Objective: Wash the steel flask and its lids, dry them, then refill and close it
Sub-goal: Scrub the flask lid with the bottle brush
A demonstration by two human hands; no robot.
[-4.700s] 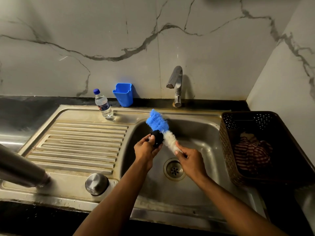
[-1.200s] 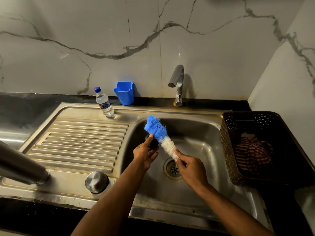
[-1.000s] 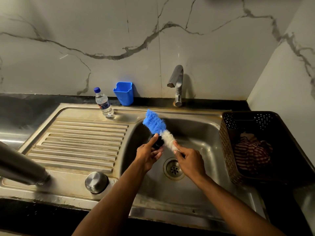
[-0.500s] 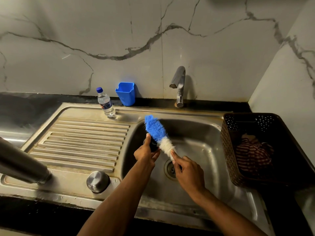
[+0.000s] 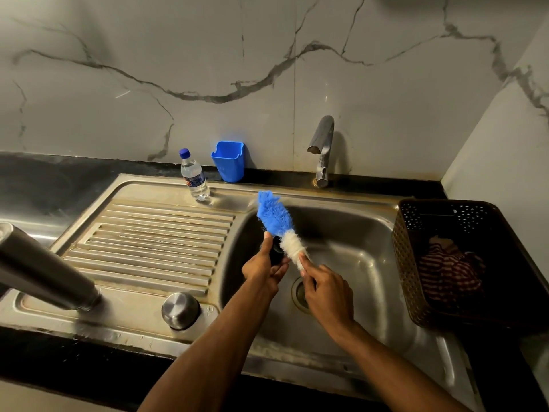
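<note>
Head view: both hands meet over the sink basin (image 5: 350, 257) at the centre of the frame. The left hand (image 5: 263, 270) has its grip closed round a small black lid (image 5: 277, 253), thumb pointing up along its left side and fingers curled beneath it; most of the lid is hidden by the hand. The right hand (image 5: 325, 295) pinches the handle end of a bottle brush (image 5: 280, 226) between thumb and fingertips, its grip closed on the brush. The brush slants up and to the left, its white bristles just above the right hand and touching the black lid, its blue bristles ending near the upper rim of the basin. The drain (image 5: 298, 292) shows between the 2 wrists.

At the left edge of the frame the steel flask (image 5: 44, 270) lies tilted across the ribbed drainboard (image 5: 148, 242), its narrow end resting low on the steel near the front rim. Just right of it, at lower centre-left, a round steel lid (image 5: 180, 310) sits dome-up on the drainboard, apart from the flask.

In the upper middle, a small water bottle (image 5: 194, 179) with a blue cap stands on the back edge of the sink, with a blue plastic holder (image 5: 228, 160) just beside it against the marble wall. The tap (image 5: 322, 150) rises behind the basin; no water is visible at its spout. At the right, a dark perforated basket (image 5: 421, 221) on the black tabletop (image 5: 38, 173) holds a striped cloth (image 5: 448, 272).
</note>
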